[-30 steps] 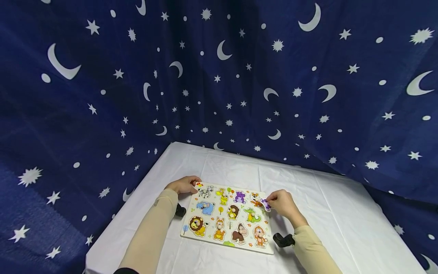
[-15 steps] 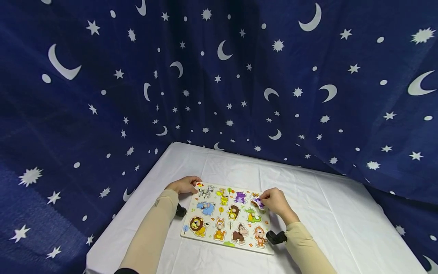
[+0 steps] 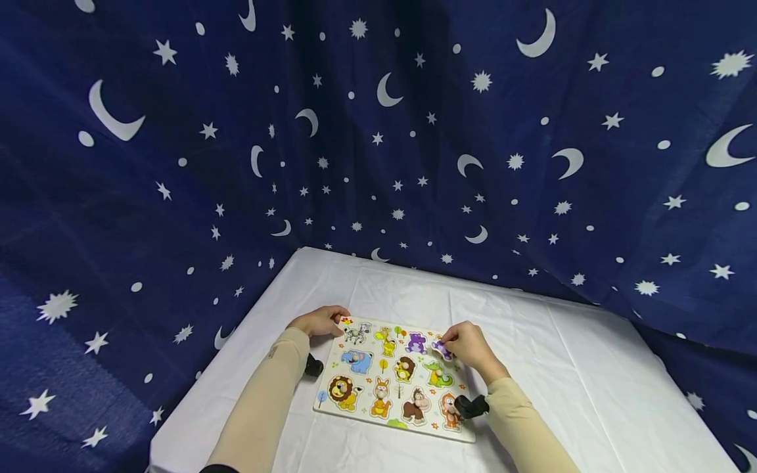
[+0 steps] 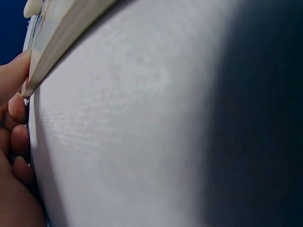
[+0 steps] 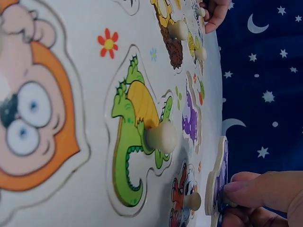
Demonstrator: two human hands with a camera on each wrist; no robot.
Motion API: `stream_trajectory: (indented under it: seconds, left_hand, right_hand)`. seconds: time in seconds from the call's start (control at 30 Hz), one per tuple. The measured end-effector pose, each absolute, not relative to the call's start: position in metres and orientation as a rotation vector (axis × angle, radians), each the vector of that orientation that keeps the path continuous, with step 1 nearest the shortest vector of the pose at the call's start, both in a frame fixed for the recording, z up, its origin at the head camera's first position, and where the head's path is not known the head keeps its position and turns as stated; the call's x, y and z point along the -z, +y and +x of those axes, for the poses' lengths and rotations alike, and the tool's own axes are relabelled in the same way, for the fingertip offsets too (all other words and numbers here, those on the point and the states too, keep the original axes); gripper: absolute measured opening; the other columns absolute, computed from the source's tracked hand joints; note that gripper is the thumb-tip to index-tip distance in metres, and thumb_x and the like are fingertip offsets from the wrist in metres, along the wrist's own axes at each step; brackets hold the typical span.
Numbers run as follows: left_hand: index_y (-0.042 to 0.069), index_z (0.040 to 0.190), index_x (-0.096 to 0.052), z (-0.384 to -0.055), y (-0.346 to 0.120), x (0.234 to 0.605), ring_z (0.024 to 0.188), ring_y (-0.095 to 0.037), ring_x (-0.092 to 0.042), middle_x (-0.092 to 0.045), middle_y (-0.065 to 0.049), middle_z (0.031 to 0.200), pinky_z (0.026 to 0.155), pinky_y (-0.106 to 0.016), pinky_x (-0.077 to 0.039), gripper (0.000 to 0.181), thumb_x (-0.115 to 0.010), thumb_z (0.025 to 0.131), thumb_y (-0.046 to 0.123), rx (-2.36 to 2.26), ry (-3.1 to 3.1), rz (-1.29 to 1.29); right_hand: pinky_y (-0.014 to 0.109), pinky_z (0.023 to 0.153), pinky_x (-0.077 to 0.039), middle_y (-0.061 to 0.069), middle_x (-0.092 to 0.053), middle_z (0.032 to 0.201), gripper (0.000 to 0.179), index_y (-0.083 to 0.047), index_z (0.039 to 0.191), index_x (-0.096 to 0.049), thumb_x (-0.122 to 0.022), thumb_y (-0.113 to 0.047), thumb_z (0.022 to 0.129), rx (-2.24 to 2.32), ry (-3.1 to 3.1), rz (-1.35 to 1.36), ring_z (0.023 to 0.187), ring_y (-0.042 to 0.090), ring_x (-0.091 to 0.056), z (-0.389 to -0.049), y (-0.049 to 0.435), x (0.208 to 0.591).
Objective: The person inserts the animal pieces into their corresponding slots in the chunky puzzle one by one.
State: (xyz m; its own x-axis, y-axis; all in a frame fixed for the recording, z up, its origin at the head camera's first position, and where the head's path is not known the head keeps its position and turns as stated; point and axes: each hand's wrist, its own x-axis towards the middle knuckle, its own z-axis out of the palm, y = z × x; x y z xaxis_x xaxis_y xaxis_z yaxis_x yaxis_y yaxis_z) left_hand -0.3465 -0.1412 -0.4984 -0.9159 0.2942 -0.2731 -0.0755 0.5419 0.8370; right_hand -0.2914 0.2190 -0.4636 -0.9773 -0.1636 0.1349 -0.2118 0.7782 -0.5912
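Observation:
A wooden knob puzzle board (image 3: 428, 431) with animal pieces lies on the white-covered table. At its far left corner my left hand (image 3: 322, 320) holds the edge; in the left wrist view the thumb (image 4: 20, 66) lies along the board's side and the other fingers curl below it. My right hand (image 3: 473, 348) pinches a purple animal puzzle piece (image 5: 218, 177) between thumb and fingers, tilted over the far right part of the board. Close by are the tiger piece (image 5: 179, 201) with its knob and a recessed purple animal shape (image 5: 191, 118) where no knob shows.
The crocodile piece (image 3: 439, 374) and monkey piece (image 3: 449, 417) sit in the board's right side, their knobs sticking up. A dark wrist camera (image 3: 471, 406) overlaps the monkey in the head view. Behind the white tablecloth (image 3: 562, 368) hangs a blue star-patterned curtain (image 3: 378, 164).
My right hand has moved left with the purple piece, from the board's right edge to over the tiger. The left hand keeps its place at the corner.

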Motion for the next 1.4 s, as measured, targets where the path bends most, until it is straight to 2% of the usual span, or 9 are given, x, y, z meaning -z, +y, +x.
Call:
stream_trajectory:
  seconds: [0.17,0.47,0.7,1.0,1.3,1.4]
  left_hand:
    - [0.006,0.125,-0.062,-0.346,-0.142,0.497,0.098,-0.020,-0.047,-0.049,-0.005,0.100,0.088,-0.033,-0.035,0.044,-0.072,0.083,-0.002,-1.325,2.402,0.185]
    - [0.006,0.126,-0.062,-0.345,-0.141,0.494,0.097,-0.020,-0.046,-0.048,-0.005,0.099,0.087,-0.033,-0.034,0.044,-0.072,0.083,-0.002,-1.327,2.411,0.193]
    - [0.005,0.124,-0.062,-0.346,-0.140,0.496,0.096,-0.019,-0.045,-0.044,-0.005,0.097,0.085,-0.033,-0.033,0.044,-0.072,0.082,-0.002,-1.327,2.419,0.199]
    - [0.004,0.122,-0.062,-0.346,-0.141,0.500,0.095,-0.018,-0.045,-0.046,-0.004,0.096,0.086,-0.031,-0.034,0.042,-0.072,0.081,-0.004,-1.334,2.415,0.200]
    - [0.006,0.120,-0.063,-0.348,-0.139,0.500,0.095,-0.019,-0.044,-0.043,-0.003,0.094,0.086,-0.034,-0.033,0.041,-0.072,0.081,-0.003,-1.327,2.425,0.187]
    - [0.006,0.121,-0.063,-0.347,-0.139,0.500,0.096,-0.019,-0.044,-0.043,-0.003,0.095,0.086,-0.034,-0.032,0.041,-0.072,0.082,-0.003,-1.320,2.427,0.187]
  right_hand:
    - [0.023,0.053,-0.046,0.008,-0.073,0.073,0.012,-0.002,0.077,-0.077,-0.069,0.007,0.078,-0.992,-2.889,0.349,0.056,0.010,-0.058,-0.294,0.215,0.461]
    - [0.025,0.058,-0.048,0.007,-0.074,0.078,0.014,-0.004,0.078,-0.078,-0.069,0.007,0.080,-0.971,-2.918,0.395,0.063,0.009,-0.057,-0.301,0.205,0.465]
    - [0.024,0.049,-0.047,0.009,-0.074,0.076,0.017,-0.002,0.081,-0.078,-0.066,0.010,0.079,-1.011,-2.921,0.413,0.055,0.010,-0.056,-0.304,0.195,0.469]
    - [0.024,0.046,-0.044,0.009,-0.074,0.077,0.017,-0.002,0.082,-0.078,-0.066,0.010,0.079,-1.049,-2.934,0.438,0.050,0.009,-0.053,-0.307,0.186,0.471]
    - [0.024,0.061,-0.050,0.007,-0.073,0.075,0.017,-0.001,0.078,-0.077,-0.067,0.012,0.076,-1.034,-2.910,0.510,0.066,0.009,-0.060,-0.315,0.181,0.479]
    - [0.024,0.063,-0.050,0.007,-0.073,0.075,0.017,-0.001,0.078,-0.077,-0.067,0.013,0.076,-1.030,-2.911,0.529,0.067,0.009,-0.061,-0.315,0.179,0.479]
